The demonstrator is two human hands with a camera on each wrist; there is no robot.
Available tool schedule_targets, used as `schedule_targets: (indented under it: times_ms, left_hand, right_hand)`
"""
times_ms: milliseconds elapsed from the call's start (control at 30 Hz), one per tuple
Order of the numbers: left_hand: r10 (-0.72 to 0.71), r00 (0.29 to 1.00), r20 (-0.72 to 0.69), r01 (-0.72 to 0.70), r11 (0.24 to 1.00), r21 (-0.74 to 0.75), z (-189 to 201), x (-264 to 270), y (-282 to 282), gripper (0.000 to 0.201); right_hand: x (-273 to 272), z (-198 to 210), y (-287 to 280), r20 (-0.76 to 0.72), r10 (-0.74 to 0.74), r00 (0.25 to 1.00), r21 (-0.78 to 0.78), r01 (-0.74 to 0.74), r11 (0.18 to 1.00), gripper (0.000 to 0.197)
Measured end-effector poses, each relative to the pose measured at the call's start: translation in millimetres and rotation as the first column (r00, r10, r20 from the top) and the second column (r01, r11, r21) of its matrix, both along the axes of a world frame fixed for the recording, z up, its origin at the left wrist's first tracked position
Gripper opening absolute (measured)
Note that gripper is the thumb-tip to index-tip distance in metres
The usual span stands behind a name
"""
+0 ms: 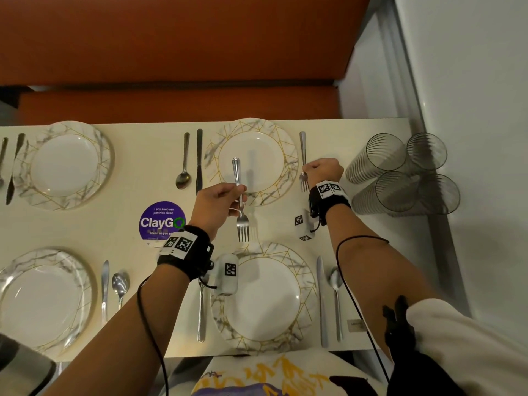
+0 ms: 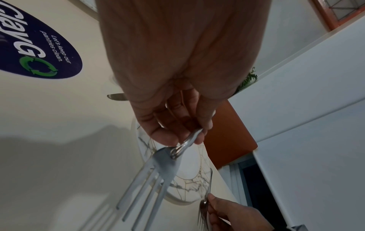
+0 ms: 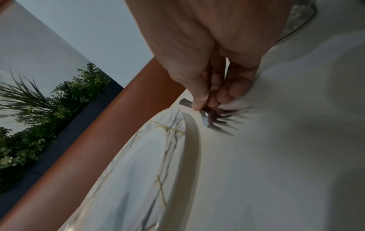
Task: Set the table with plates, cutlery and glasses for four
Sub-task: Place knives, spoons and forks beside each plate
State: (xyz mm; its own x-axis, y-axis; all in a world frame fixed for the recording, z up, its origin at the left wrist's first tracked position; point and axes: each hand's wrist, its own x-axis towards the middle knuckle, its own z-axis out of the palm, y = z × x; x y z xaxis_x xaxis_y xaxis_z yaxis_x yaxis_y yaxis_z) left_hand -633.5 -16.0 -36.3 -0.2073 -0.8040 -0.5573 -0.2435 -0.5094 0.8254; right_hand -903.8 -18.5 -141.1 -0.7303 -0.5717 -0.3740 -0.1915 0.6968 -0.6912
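Four plates sit on the worktop (image 1: 328, 224), two on the far side and two on the near. The right hand (image 1: 323, 170) pinches a fork (image 1: 303, 158) near its tines with curled fingers (image 3: 201, 96), laying it just beside the far right plate (image 1: 251, 161), where a spoon (image 1: 184, 164) and knife (image 1: 199, 158) already lie on the other side. The left hand (image 1: 217, 204) pinches a second fork (image 1: 241, 201) by the neck, held above the worktop between the two right-hand plates. The four glasses (image 1: 400, 172) are clustered at the right end, not yet shared out. By my reckoning, the last forks and all the glasses remain.
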Motion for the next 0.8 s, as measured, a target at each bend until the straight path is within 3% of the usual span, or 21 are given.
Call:
schedule_targets:
  times_ms: [800]
  left_hand:
    - [0.045, 0.999, -0.012, -0.045, 0.999, 0.015, -6.0, 9.5, 6.8, 0.015]
  right_hand:
    - [-8.8, -1.8, 1.0, 0.008, 0.038, 0.999, 0.01, -0.038, 0.999, 0.009]
